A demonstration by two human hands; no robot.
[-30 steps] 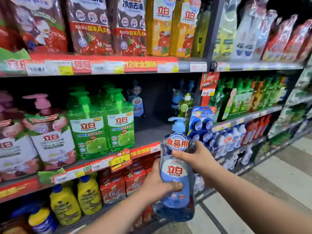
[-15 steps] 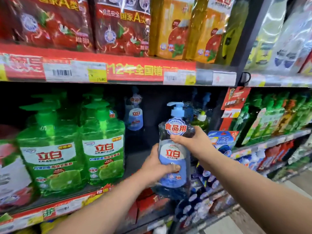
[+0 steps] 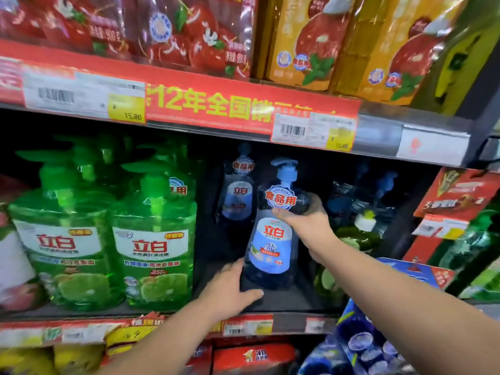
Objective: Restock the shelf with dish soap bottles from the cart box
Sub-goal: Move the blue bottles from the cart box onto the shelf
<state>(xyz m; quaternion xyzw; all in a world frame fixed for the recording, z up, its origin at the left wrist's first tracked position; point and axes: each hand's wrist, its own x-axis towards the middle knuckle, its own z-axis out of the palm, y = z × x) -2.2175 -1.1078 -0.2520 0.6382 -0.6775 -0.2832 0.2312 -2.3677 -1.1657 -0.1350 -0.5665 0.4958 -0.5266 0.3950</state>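
Up close, a supermarket shelf (image 3: pixel 292 303) fills the view, and both of a person's bare arms reach into its middle tier. A blue dish soap bottle (image 3: pixel 272 239) with a pale blue pump top stands upright on the dark shelf board, in a gap between other stock. The right hand (image 3: pixel 303 221) is closed around the bottle's shoulder just below the pump, thumb across the front near a round blue sticker, fingers wrapped behind. The left hand (image 3: pixel 230 289) sits low at the bottle's base on its left side, fingers spread and thumb pointing right under the bottle's front edge; it touches or nearly touches the base but is not closed around it.

Directly behind and slightly left stands a second blue bottle (image 3: pixel 238 196) of the same kind, deeper in shadow. To the left, two large green pump bottles (image 3: pixel 108 255) with white labels and lime pictures stand side by side at the shelf front, with more green ones behind them. To the right of the held bottle, a darker green bottle with a white cap (image 3: pixel 359 234) sits in shadow. Above, a red shelf-edge strip (image 3: pixel 211 106) carries yellow characters and price tags, with red and orange refill pouches (image 3: pixel 189 33) standing on the tier over it.
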